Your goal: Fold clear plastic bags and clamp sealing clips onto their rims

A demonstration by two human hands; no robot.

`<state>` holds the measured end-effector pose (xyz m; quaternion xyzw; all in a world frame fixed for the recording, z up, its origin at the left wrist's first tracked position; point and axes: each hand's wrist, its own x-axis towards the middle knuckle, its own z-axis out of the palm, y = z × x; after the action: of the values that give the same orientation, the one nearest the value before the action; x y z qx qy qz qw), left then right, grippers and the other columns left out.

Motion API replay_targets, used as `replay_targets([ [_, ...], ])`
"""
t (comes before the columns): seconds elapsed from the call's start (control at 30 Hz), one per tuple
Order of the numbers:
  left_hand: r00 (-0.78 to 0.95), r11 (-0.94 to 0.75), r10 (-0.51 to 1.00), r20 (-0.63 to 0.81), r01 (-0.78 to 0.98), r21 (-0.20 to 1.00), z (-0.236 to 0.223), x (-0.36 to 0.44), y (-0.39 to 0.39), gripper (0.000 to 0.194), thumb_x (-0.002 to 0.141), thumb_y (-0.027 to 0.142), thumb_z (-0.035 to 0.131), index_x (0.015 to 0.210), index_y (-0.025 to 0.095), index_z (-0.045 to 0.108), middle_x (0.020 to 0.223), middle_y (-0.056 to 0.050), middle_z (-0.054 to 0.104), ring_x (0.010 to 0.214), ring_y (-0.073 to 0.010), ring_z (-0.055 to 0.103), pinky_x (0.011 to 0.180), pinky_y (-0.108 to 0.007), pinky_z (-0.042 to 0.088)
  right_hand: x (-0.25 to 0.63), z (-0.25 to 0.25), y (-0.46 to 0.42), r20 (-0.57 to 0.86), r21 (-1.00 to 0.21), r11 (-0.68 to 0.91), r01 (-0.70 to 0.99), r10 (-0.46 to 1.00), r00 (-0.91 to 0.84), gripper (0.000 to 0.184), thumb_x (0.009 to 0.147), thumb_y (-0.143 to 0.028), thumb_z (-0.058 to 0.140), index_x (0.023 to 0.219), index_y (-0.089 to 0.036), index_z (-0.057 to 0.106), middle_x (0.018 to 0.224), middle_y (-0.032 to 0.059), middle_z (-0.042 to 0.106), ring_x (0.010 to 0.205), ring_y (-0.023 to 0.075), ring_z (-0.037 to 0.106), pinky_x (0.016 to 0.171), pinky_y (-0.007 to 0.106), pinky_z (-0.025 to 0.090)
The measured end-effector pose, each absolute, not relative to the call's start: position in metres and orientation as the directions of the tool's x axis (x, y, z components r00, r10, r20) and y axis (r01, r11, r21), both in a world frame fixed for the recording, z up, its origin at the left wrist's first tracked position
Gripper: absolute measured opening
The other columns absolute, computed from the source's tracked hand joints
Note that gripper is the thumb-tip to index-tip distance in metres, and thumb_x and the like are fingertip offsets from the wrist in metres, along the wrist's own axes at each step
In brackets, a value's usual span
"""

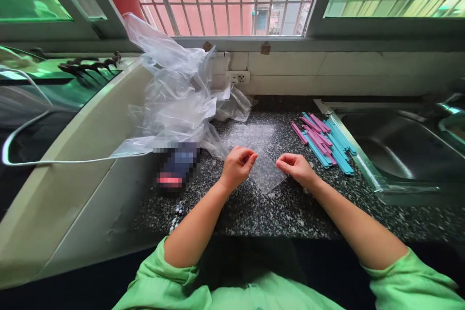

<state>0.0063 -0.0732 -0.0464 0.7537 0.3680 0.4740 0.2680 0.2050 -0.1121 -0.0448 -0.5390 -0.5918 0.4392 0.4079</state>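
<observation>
A clear plastic bag (pixel 268 178) spans two hands: left hand (pixel 238 167) and right hand (pixel 298 168) each pinch an edge, over a speckled dark counter (pixel 254 220). Right of the bag, pink and blue strips (pixel 319 141), then a sink (pixel 364 164); beyond it, a barred window (pixel 218 3).

Smooth, glossy clear plastic sheet (pixel 268 174); speckled black stone-like surface (pixel 254 220); crinkled, shiny translucent plastic film (pixel 174 106) at its far left corner.

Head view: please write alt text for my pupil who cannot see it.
A bare left hand and right hand hold a clear plastic sheet over a speckled dark counter. Pink and blue strips lie beside a metal sink at right; crumpled clear plastic lies at left.
</observation>
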Motion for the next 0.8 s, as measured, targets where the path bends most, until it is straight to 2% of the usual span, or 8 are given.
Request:
replay_targets([
  [0.17, 0.377, -0.621, 0.77, 0.515, 0.26, 0.739, -0.043, 0.005, -0.073, 0.02, 0.078, 0.031, 0.057, 0.061, 0.02, 0.059, 0.055, -0.001, 0.055, 0.057, -0.0135, 0.044, 0.058, -0.025, 0.036, 0.198, -0.044, -0.117, -0.044, -0.958, 0.015, 0.288, 0.98, -0.195, 0.034, 0.065, -0.048, 0.062, 0.064, -0.015, 0.058, 0.054, -0.0033, 0.049, 0.05, 0.0077, 0.04, 0.049, 0.022, 0.032],
  [0.27, 0.451, -0.635, 0.748, 0.488, 0.268, 0.725, -0.041, 0.004, -0.073, 0.02, 0.077, 0.033, 0.057, 0.062, 0.021, 0.061, 0.053, 0.0, 0.053, 0.057, -0.0137, 0.043, 0.061, -0.026, 0.037, 0.194, -0.045, -0.121, -0.053, -0.971, 0.006, 0.238, 0.969, -0.241, 0.039, 0.071, -0.053, 0.055, 0.064, -0.015, 0.058, 0.05, -0.0047, 0.043, 0.046, 0.0065, 0.035, 0.045, 0.022, 0.028],
  [0.33, 0.501, -0.639, 0.73, 0.464, 0.264, 0.722, -0.04, 0.005, -0.074, 0.02, 0.076, 0.033, 0.058, 0.061, 0.021, 0.062, 0.053, 0.0, 0.053, 0.058, -0.014, 0.044, 0.061, -0.026, 0.037, 0.192, -0.047, -0.122, -0.038, -0.978, 0.017, 0.209, 0.966, -0.255, 0.04, 0.074, -0.053, 0.051, 0.067, -0.015, 0.059, 0.049, -0.0049, 0.042, 0.045, 0.0063, 0.034, 0.044, 0.021, 0.027],
  [0.47, 0.536, -0.618, 0.726, 0.431, 0.232, 0.751, -0.041, 0.007, -0.075, 0.017, 0.073, 0.03, 0.061, 0.059, 0.021, 0.061, 0.053, 0.0, 0.052, 0.059, -0.0138, 0.044, 0.061, -0.026, 0.037, 0.188, -0.049, -0.123, 0.038, -0.951, 0.118, 0.287, 0.963, -0.268, 0.033, 0.07, -0.047, 0.06, 0.061, -0.015, 0.056, 0.051, -0.0043, 0.044, 0.048, 0.0066, 0.036, 0.046, 0.022, 0.029],
  [0.57, 0.413, -0.497, 0.821, 0.396, 0.175, 0.85, -0.043, 0.008, -0.075, 0.011, 0.07, 0.031, 0.065, 0.07, 0.02, 0.062, 0.058, 0.001, 0.052, 0.058, -0.012, 0.044, 0.06, -0.025, 0.038, 0.187, -0.052, -0.124, 0.096, -0.941, 0.158, 0.299, 0.973, -0.211, 0.03, 0.071, -0.044, 0.06, 0.062, -0.016, 0.058, 0.052, -0.0036, 0.046, 0.048, 0.0071, 0.037, 0.046, 0.022, 0.03],
  [0.67, 0.289, -0.28, 0.924, 0.25, 0.067, 0.958, -0.045, 0.01, -0.072, 0.027, 0.067, 0.033, 0.069, 0.087, 0.019, 0.059, 0.068, 0.002, 0.054, 0.058, -0.0095, 0.047, 0.057, -0.022, 0.038, 0.187, -0.055, -0.122, 0.157, -0.948, 0.174, 0.265, 0.984, -0.086, 0.029, 0.07, -0.045, 0.062, 0.065, -0.016, 0.06, 0.055, -0.0022, 0.051, 0.05, 0.0082, 0.04, 0.048, 0.023, 0.034],
  [0.8, 0.303, -0.074, 0.951, 0.061, 0.033, 0.997, -0.049, 0.013, -0.07, 0.023, 0.067, 0.035, 0.067, 0.074, 0.015, 0.058, 0.062, 0.002, 0.053, 0.055, -0.0082, 0.046, 0.051, -0.02, 0.037, 0.189, -0.06, -0.12, 0.186, -0.952, 0.175, 0.252, 0.982, 0.022, 0.029, 0.068, -0.046, 0.065, 0.066, -0.017, 0.062, 0.059, -0.0002, 0.056, 0.053, 0.0101, 0.046, 0.052, 0.025, 0.039],
])
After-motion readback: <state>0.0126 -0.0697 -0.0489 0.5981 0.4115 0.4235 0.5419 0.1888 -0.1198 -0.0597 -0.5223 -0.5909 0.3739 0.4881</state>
